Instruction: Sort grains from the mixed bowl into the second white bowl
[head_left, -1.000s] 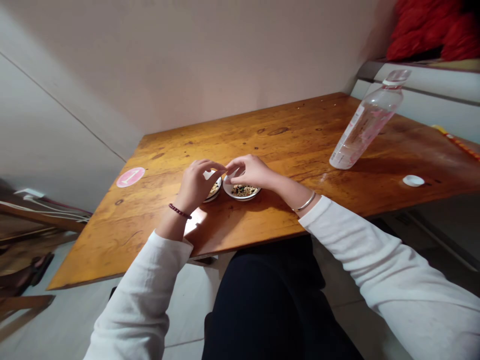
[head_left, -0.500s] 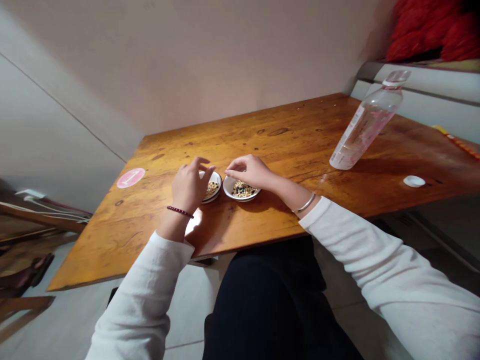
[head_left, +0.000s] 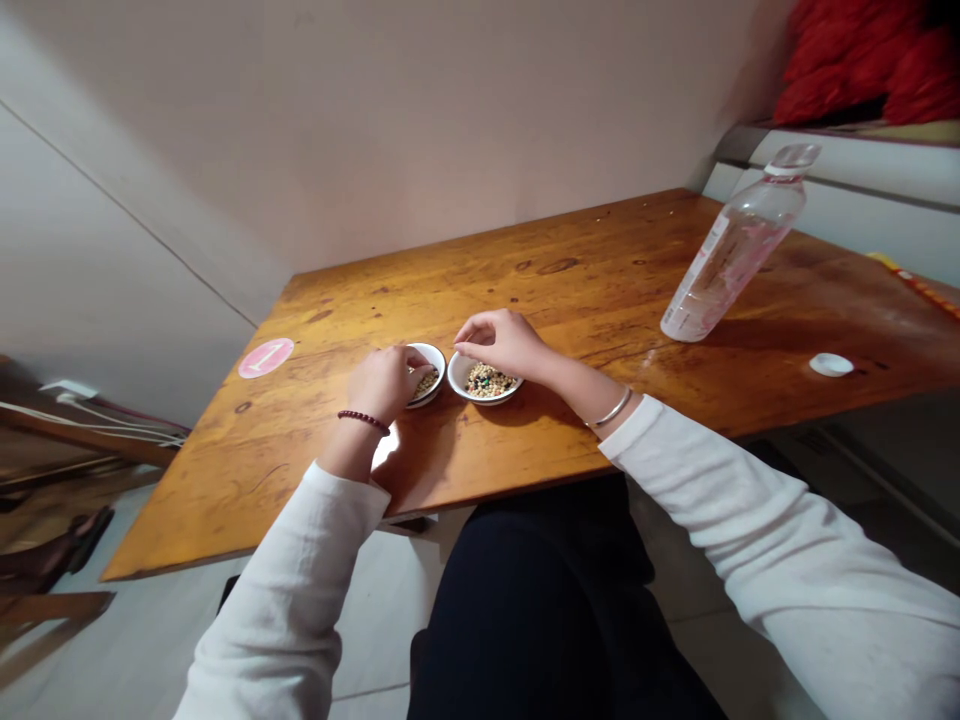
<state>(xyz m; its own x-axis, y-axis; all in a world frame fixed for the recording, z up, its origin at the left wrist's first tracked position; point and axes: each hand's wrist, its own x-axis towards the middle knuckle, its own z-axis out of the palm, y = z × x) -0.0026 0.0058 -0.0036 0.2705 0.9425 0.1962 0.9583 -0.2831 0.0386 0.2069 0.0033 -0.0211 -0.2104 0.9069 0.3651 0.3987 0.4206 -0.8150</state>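
Observation:
Two small white bowls sit side by side on the wooden table. The left bowl (head_left: 433,351) holds small pale and dark grains or beads, partly covered by my left hand (head_left: 382,383). Its fingers dip over the rim, thumb and fingers drawn together; whatever is between them is hidden. In the right bowl (head_left: 459,383) lies a mix of mostly cream pieces (head_left: 489,379) with some dark and green ones. My right hand (head_left: 501,338) is at that bowl's far-left rim, thumb and fingertips pinched together. I cannot make out anything between those fingertips.
On the wooden table (head_left: 315,450), a clear bottle (head_left: 731,255) stands to the right, uncapped or capped I cannot tell. Nearby lies a white cap (head_left: 831,365). A pink round sticker (head_left: 266,358) marks the left side. Behind is a wall (head_left: 450,130).
My left hand has lowered, its spread fingers coming down into the left bowl and drawing together. The right hand stays pinched at the right bowl's rim.

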